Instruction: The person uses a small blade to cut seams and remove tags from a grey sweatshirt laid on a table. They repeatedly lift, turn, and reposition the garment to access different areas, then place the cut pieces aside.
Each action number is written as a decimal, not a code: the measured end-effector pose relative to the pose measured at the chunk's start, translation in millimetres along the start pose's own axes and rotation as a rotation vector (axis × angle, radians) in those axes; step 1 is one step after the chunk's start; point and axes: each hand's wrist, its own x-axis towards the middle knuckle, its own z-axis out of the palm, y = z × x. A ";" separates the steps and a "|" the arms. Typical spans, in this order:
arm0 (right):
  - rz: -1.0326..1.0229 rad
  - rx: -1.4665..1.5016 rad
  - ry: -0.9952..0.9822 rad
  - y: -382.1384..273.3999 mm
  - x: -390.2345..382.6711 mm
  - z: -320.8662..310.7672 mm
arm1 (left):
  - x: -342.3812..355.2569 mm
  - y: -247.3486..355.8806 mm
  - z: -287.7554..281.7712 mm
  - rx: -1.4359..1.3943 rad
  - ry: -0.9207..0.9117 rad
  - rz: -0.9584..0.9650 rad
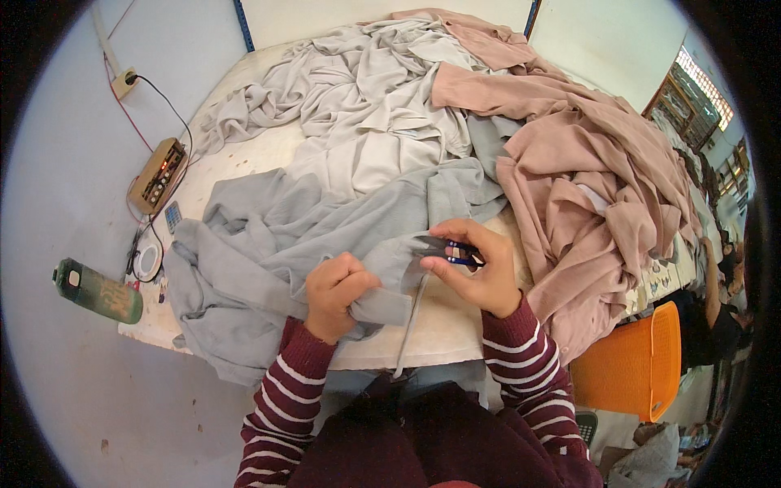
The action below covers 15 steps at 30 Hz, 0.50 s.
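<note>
Thread snips (462, 254) with dark blue handles sit in my right hand (486, 268), fingers and thumb closed round them. Their blades point left and touch the edge of a blue-grey cloth garment (281, 224). My left hand (338, 296) is closed in a fist on a gathered part of the same garment, drawing its edge toward the snips. The rest of the garment lies crumpled across the near left of the table. A light cord (413, 321) runs from beneath the hands over the table's front edge.
Pale grey cloth (358, 89) covers the table's far side; pink cloth (586, 171) heaps along the right. At left are a green bottle (99, 290), a brown electronic box (158, 176) and a small remote (172, 217). An orange basket (630, 358) stands at right, with people beyond.
</note>
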 end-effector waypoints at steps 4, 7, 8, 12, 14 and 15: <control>-0.052 0.011 0.044 -1.5 -4.3 6.8 | 2.6 0.1 0.9 -0.051 0.030 -0.034; -0.077 -0.049 -0.014 0.3 -5.3 7.9 | 3.1 1.4 0.4 -0.042 0.034 -0.031; -0.088 -0.064 -0.033 0.8 -5.4 8.9 | 3.2 1.8 0.6 -0.032 0.033 -0.026; -0.071 -0.046 -0.003 1.0 -5.7 16.0 | 3.2 2.3 1.3 -0.047 0.024 -0.027; -0.070 -0.064 0.013 0.8 -5.7 18.0 | 3.4 2.1 1.6 -0.051 0.032 -0.019; -0.068 -0.065 0.011 0.7 -5.8 18.4 | 3.4 2.1 1.5 -0.058 0.031 -0.029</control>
